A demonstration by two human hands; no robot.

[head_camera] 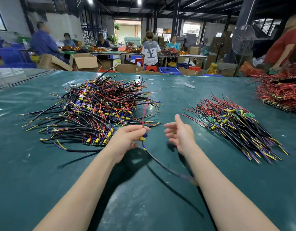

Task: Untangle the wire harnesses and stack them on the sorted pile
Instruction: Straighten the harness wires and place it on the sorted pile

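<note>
Lying on green sheeting [27, 164], tangled harnesses [97, 107] (workers [150, 50] seated beyond).

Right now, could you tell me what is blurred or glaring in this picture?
Head view: the harness in the left hand smears with motion blur at its lower end; glare streaks the table at left; the tangled pile and sorted pile are sharp.

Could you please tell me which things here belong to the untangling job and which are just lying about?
Job: tangled pile, sorted pile, harness pinched by the left hand, right hand open.
Lying about: red-wire heap at far right, white scrap, fan, cardboard box.
</note>
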